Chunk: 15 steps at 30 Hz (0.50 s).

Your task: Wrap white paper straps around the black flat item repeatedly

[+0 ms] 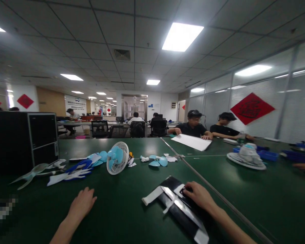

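Note:
My left hand [83, 202] lies palm down on the green table [112, 213], fingers loosely stretched and holding nothing. My right hand [198, 195] is over a flat black package [179, 211] crossed by shiny strips of tape. Its thumb and fingers are bent together at the package's upper right, by a small white patch with a dark spot; what they pinch, if anything, is hidden. A loose white strip [152, 196] sticks out from the package's left side. Beyond my hands, a small fan head [117, 158] with light-blue blades and a white grille leans on the table.
Blue-and-white gloves [77, 169] and loose blue fan blades [159, 161] lie across the table. A black computer tower [43, 135] stands left. A metal seam [210, 184] crosses the tabletop. Opposite, a person holds a white sheet [192, 141]; another sits beside blue trays [268, 154].

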Available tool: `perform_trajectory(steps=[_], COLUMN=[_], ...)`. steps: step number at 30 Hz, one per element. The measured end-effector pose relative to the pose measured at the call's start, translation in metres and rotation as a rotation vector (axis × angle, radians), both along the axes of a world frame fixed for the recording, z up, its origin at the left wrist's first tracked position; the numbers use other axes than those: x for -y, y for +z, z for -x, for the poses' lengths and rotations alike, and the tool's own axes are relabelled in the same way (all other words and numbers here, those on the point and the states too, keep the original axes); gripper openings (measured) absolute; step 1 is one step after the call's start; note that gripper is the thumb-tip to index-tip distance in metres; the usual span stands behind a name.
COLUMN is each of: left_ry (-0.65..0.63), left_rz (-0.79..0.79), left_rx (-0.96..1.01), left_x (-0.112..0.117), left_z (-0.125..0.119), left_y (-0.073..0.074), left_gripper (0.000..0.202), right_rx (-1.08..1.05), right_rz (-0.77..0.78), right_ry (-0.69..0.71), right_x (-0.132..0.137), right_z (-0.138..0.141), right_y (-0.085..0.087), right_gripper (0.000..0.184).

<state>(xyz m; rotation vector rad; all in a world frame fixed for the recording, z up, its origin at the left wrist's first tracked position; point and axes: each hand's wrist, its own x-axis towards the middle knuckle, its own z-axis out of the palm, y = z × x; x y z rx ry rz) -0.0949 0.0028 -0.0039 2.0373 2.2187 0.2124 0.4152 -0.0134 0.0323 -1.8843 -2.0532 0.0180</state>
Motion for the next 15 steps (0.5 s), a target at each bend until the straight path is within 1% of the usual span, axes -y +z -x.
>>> perform_trajectory(steps=[3, 5, 6, 8, 12, 13, 15], left_ry=[-0.003, -0.005, -0.008, -0.015, -0.011, -0.010, -0.012], left_rz=[-0.008, -0.014, -0.014, -0.005, 0.032, 0.040, 0.039], left_rx=[-0.029, -0.040, -0.038, -0.023, -0.023, -0.026, -0.025], left_x=[-0.004, -0.007, -0.008, -0.010, -0.012, -0.012, -0.013], left_z=[0.003, 0.005, 0.006, 0.008, 0.010, 0.010, 0.011], left_y=[-0.007, -0.011, -0.012, -0.013, -0.012, -0.012, -0.013], left_gripper=[0.049, 0.051, 0.051, 0.053, 0.056, 0.057, 0.057], right_rx=[-0.020, -0.040, -0.049, -0.053, -0.047, -0.067, -0.127], right_rz=[0.019, 0.039, 0.047, 0.032, -0.087, -0.079, -0.001], right_ry=[-0.128, -0.188, -0.206, -0.238, -0.354, -0.387, -0.436], right_x=[0.012, 0.021, 0.025, 0.034, 0.060, 0.070, 0.090], right_z=[-0.053, -0.077, -0.085, -0.092, -0.087, -0.086, -0.085], right_y=[-0.008, -0.013, -0.014, -0.014, -0.011, -0.011, -0.014], right_gripper=[0.030, 0.032, 0.034, 0.038, 0.046, 0.047, 0.046])
